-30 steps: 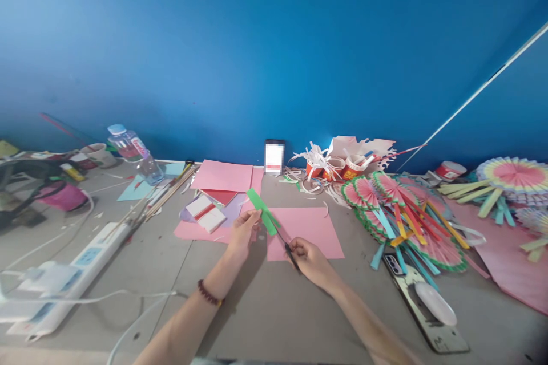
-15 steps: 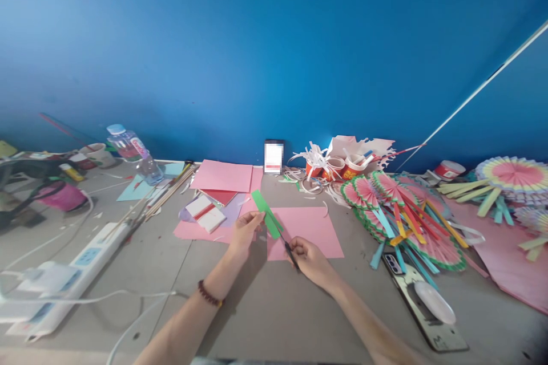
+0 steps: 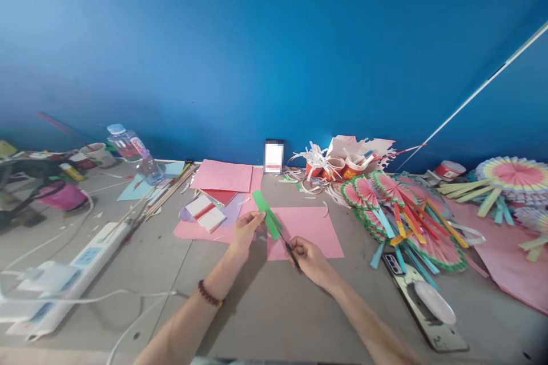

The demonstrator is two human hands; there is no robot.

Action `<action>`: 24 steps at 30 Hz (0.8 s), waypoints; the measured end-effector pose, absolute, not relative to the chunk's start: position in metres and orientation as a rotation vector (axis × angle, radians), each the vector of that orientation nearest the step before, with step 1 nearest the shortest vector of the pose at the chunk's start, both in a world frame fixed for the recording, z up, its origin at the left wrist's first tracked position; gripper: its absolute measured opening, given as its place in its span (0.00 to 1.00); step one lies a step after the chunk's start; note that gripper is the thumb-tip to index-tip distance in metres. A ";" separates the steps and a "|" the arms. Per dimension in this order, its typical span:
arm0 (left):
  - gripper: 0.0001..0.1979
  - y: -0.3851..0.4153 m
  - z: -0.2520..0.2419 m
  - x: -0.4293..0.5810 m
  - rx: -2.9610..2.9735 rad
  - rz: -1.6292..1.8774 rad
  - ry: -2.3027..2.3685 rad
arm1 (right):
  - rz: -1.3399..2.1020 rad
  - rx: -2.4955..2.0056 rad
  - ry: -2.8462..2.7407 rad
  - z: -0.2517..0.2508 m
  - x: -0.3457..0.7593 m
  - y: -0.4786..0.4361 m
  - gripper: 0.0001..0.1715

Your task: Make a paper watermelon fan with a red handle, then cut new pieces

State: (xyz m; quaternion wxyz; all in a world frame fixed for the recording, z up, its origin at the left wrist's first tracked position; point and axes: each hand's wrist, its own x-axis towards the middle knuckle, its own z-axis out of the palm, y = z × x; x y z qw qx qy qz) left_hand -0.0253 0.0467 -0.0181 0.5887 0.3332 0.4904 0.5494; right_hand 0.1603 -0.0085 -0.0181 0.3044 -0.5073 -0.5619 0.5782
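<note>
Between the thumb and fingers of my left hand (image 3: 247, 229) is a narrow strip of green paper (image 3: 270, 220), held slanted above the table. My right hand (image 3: 307, 255) grips a pair of dark-handled scissors (image 3: 293, 254), whose blades reach up and left onto the green paper along its length. Under both lies a sheet of pink paper (image 3: 323, 231), flat on the grey table. Left of it, near my left hand, are white packets with a red band (image 3: 204, 214) on purple and pink paper.
Pleated paper fans (image 3: 411, 211) with coloured strips crowd the right, behind a phone (image 3: 423, 308) with a white mouse on it. Paper cups (image 3: 334, 167) and scraps line the wall. At left are a power strip (image 3: 77, 274), cables and a leaning water bottle (image 3: 135, 151).
Very little differs. The scissor blades look slightly shifted against the green paper; both hands stay in nearly the same place.
</note>
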 end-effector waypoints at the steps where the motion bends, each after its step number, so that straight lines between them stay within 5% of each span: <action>1: 0.17 0.046 -0.017 -0.025 0.773 1.278 1.144 | 1.536 -1.340 -1.485 -0.017 0.160 -0.008 0.10; 24: 0.17 0.042 -0.012 -0.019 0.820 1.241 1.165 | 1.529 -1.342 -1.477 -0.024 0.159 -0.008 0.15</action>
